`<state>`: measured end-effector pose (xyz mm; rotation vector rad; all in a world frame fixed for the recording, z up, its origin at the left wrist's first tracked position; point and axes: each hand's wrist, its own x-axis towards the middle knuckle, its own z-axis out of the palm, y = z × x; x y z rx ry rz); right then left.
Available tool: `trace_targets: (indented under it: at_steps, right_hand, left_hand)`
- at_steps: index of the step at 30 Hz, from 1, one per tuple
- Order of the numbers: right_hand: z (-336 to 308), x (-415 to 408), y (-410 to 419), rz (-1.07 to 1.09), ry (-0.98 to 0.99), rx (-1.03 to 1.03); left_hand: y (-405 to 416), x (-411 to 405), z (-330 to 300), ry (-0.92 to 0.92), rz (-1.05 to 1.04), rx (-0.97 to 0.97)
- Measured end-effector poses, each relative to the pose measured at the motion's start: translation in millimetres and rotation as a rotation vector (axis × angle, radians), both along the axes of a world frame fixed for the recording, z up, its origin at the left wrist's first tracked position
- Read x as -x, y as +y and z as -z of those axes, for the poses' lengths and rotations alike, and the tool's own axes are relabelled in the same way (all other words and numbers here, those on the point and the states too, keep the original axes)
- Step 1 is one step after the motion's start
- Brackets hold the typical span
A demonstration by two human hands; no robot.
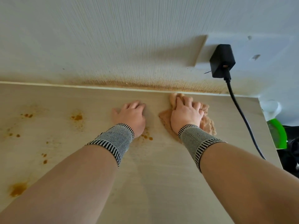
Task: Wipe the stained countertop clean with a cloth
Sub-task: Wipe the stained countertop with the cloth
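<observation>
Several orange-brown stains [77,117] scattered over left half of pale countertop [153,183], more at near-left edge and just below left wrist. Back edge of countertop meeting wall [113,38] along a stained seam; right edge dropping off beside black cable [242,117]. Broad bare strip between forearms. Left hand [131,115]: palm down, fingers relaxed, resting flat on countertop, holding nothing. Right hand [186,114]: fingers spread and pressing down on tan cloth [208,123], bunched beneath palm, touching back seam. Black charger [222,60] plugged into wall, above right. Green-rimmed item [277,135] past right edge.
</observation>
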<state>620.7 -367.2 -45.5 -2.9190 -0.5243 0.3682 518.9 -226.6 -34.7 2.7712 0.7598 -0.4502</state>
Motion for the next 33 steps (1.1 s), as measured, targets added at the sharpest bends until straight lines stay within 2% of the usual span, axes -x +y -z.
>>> trace_targets:
  at_steps: [5, 7, 9, 12, 14, 16, 21, 23, 25, 28, 30, 33]
  right_hand:
    - [-2, 13, 51, -0.398, 0.022, -0.025]
    - [-1, 6, 45, -0.45, 0.045, -0.011]
    - [3, 0, 17, -0.321, 0.025, -0.012]
    - [9, -2, -18, 0.016, 0.014, 0.012]
    - [10, 2, -14, 0.08, 0.056, 0.05]
    - [7, 7, 3, 0.029, 0.045, 0.06]
    - [3, 24, 45, -0.355, -0.034, -0.014]
    - [2, 19, 45, -0.441, -0.027, -0.015]
    - [3, 6, 25, -0.345, -0.026, -0.025]
    - [6, -8, -21, -0.062, -0.09, -0.028]
    - [8, -7, -28, -0.064, -0.085, 0.015]
    - [7, 1, -3, -0.179, -0.045, -0.012]
  left_hand:
    - [0, 1, 3, -0.044, -0.002, -0.027]
    - [0, 1, 4, -0.052, -0.008, -0.026]
    - [0, 2, 4, -0.041, -0.013, 0.001]
    - [0, 2, 5, -0.032, -0.026, 0.039]
    - [-2, 1, 4, -0.022, -0.025, 0.049]
    - [-3, 1, 2, -0.02, -0.026, 0.049]
    - [-2, 1, 5, -0.037, -0.017, -0.008]
    - [-3, 1, 5, -0.041, -0.022, -0.015]
    - [-3, 1, 5, -0.029, -0.02, -0.003]
    - [-2, 1, 5, -0.012, -0.022, 0.027]
    - [-3, 1, 5, -0.011, -0.021, 0.034]
    - [-5, 0, 4, -0.015, -0.03, 0.044]
